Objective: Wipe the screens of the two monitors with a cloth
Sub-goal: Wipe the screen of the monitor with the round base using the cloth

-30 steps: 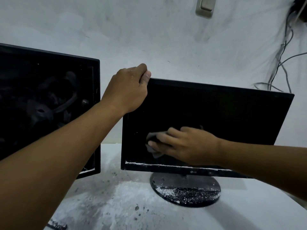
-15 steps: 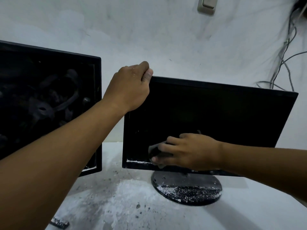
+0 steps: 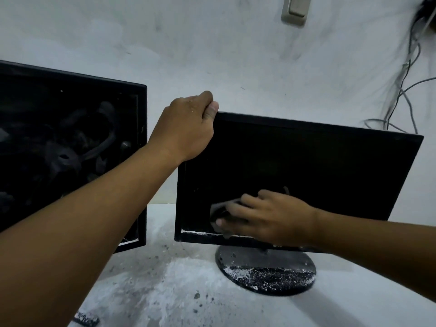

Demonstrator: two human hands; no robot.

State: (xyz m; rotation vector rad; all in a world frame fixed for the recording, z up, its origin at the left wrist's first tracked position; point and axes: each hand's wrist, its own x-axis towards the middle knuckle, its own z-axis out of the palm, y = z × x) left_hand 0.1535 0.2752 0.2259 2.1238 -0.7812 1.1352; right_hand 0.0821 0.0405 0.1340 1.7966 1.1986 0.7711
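Note:
Two black monitors stand against a white wall. The right monitor [image 3: 306, 166] is tilted on its round stand. My left hand [image 3: 186, 128] grips its top left corner, fingers curled over the edge. My right hand [image 3: 266, 215] presses a dark grey cloth [image 3: 218, 210] flat against the lower left part of that screen, just above the bottom bezel; most of the cloth is hidden under the fingers. The left monitor [image 3: 70, 149] stands apart at the left, its screen showing dim reflections, and my left forearm crosses in front of it.
The round black stand base [image 3: 266, 272] is speckled with white dust. The white table top [image 3: 165, 291] carries dust and dark crumbs. A small dark strip [image 3: 86, 318] lies at the table's front left. Cables [image 3: 405, 74] hang down the wall at the right. A light switch [image 3: 296, 8] sits above.
My right hand has slid the cloth down the right monitor's screen toward the bottom bezel and a little right. My left hand has kept its hold on the top corner.

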